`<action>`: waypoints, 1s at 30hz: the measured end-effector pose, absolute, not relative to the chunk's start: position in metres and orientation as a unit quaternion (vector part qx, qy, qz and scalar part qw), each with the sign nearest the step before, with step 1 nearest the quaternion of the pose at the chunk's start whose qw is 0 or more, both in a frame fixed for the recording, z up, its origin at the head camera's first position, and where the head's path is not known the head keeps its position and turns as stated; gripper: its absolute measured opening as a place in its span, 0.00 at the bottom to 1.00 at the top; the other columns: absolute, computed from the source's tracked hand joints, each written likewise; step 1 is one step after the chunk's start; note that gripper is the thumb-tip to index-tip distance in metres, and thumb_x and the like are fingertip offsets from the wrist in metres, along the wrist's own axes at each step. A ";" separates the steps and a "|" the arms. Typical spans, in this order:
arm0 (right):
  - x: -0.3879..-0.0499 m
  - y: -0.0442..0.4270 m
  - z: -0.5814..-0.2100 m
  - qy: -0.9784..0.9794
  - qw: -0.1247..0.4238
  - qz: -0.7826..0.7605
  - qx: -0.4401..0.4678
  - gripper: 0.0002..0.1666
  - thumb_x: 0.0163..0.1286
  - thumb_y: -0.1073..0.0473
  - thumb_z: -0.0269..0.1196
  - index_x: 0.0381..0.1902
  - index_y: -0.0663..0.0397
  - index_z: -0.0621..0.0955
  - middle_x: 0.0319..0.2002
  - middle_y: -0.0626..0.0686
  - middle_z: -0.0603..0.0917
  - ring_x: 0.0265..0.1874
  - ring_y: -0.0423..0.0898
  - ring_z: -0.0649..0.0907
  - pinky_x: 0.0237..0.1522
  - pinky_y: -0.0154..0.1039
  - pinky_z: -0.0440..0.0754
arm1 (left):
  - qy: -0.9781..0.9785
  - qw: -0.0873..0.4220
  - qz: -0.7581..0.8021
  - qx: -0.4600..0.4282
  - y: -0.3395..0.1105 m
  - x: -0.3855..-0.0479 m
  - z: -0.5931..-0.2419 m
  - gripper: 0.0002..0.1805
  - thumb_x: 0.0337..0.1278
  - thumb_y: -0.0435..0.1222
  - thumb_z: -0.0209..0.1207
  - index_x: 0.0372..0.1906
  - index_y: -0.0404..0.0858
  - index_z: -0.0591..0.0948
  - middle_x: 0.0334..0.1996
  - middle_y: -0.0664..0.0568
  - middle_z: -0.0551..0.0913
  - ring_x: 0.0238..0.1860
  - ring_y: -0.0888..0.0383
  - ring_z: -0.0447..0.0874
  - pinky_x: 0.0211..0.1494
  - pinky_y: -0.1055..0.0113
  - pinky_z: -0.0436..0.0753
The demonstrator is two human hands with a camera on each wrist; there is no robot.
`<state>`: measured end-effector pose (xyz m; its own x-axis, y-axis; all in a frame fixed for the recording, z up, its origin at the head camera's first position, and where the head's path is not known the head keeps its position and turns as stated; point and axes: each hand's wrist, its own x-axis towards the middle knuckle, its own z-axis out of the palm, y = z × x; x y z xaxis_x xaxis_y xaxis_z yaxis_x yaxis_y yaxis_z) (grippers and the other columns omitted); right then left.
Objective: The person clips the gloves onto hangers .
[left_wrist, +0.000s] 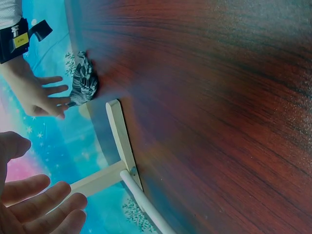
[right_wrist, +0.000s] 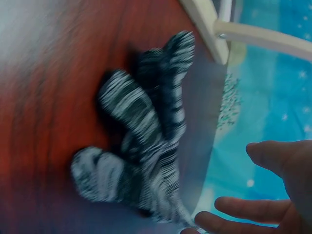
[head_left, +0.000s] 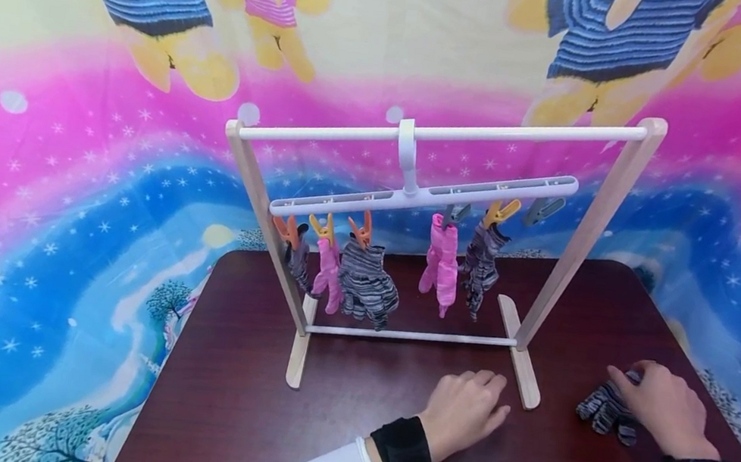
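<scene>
A grey-and-black striped knit glove (head_left: 607,410) lies on the table at the right, its fingers spread toward the front. My right hand (head_left: 666,409) hovers at the glove's far side with fingers loosely extended. In the right wrist view the fingertips (right_wrist: 209,222) are close to the glove's cuff; whether they touch it I cannot tell. My left hand (head_left: 462,413) is held over the table in front of the rack, fingers relaxed and holding nothing. Clipped to a white hanger (head_left: 415,198) are striped gloves (head_left: 368,280) and pink gloves (head_left: 442,262).
A wooden rack (head_left: 590,233) with a white top rod carries the hanger. Orange, yellow and grey clothespins line it; the grey clothespin (head_left: 544,209) at its right end holds nothing. The rack's right foot (head_left: 526,374) stands between my hands. A patterned cloth hangs behind the dark table (head_left: 219,412).
</scene>
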<state>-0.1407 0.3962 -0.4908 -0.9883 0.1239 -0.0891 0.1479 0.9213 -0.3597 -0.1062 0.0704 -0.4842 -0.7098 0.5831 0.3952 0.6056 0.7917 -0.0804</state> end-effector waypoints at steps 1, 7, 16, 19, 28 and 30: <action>-0.141 0.399 -0.492 0.979 0.040 -0.185 0.072 0.42 0.71 0.35 0.59 0.48 0.78 0.80 0.18 0.52 0.80 0.15 0.46 0.75 0.18 0.40 0.67 | -0.924 0.205 -0.026 -0.322 0.070 -0.106 -0.484 0.16 0.61 0.56 0.62 0.45 0.52 0.83 0.39 0.65 0.87 0.30 0.67 0.85 0.24 0.74 0.77; -0.143 0.407 -0.497 0.977 0.059 -0.186 0.089 0.41 0.70 0.36 0.62 0.46 0.77 0.79 0.19 0.55 0.80 0.17 0.48 0.75 0.18 0.41 0.67 | -0.925 0.202 -0.025 -0.322 0.071 -0.105 -0.485 0.18 0.62 0.57 0.61 0.48 0.51 0.83 0.40 0.65 0.87 0.31 0.67 0.85 0.25 0.75 0.77; -0.146 0.417 -0.505 0.979 0.001 -0.177 0.103 0.27 0.69 0.44 0.65 0.23 0.62 0.76 0.14 0.52 0.71 0.14 0.49 0.72 0.16 0.42 0.63 | -0.923 0.202 -0.013 -0.327 0.071 -0.105 -0.487 0.17 0.59 0.58 0.63 0.44 0.52 0.81 0.37 0.66 0.87 0.29 0.66 0.84 0.23 0.74 0.76; -0.147 0.423 -0.507 0.979 0.002 -0.173 0.108 0.27 0.68 0.45 0.65 0.23 0.62 0.75 0.16 0.56 0.72 0.15 0.51 0.74 0.16 0.43 0.64 | -0.923 0.202 -0.012 -0.327 0.071 -0.105 -0.487 0.17 0.59 0.58 0.63 0.44 0.52 0.81 0.38 0.66 0.87 0.29 0.67 0.84 0.23 0.74 0.77; -0.148 0.432 -0.518 0.974 0.038 -0.178 0.131 0.29 0.68 0.44 0.64 0.20 0.61 0.70 0.18 0.59 0.71 0.17 0.53 0.75 0.17 0.46 0.68 | -0.923 0.205 -0.012 -0.325 0.070 -0.106 -0.488 0.17 0.60 0.58 0.62 0.44 0.52 0.81 0.38 0.66 0.87 0.29 0.67 0.84 0.24 0.74 0.77; -0.146 0.430 -0.521 0.973 0.048 -0.180 0.134 0.29 0.68 0.44 0.64 0.18 0.55 0.66 0.16 0.54 0.70 0.16 0.51 0.74 0.18 0.45 0.67 | -0.923 0.205 -0.013 -0.326 0.069 -0.106 -0.488 0.17 0.60 0.58 0.62 0.44 0.52 0.81 0.38 0.66 0.87 0.28 0.67 0.84 0.23 0.74 0.77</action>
<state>-0.1462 0.4304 -0.5215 -0.9595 0.2430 -0.1424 0.2779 0.8995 -0.3372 -0.1059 0.0692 -0.4884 -0.7034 0.5963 0.3868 0.6069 0.7872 -0.1099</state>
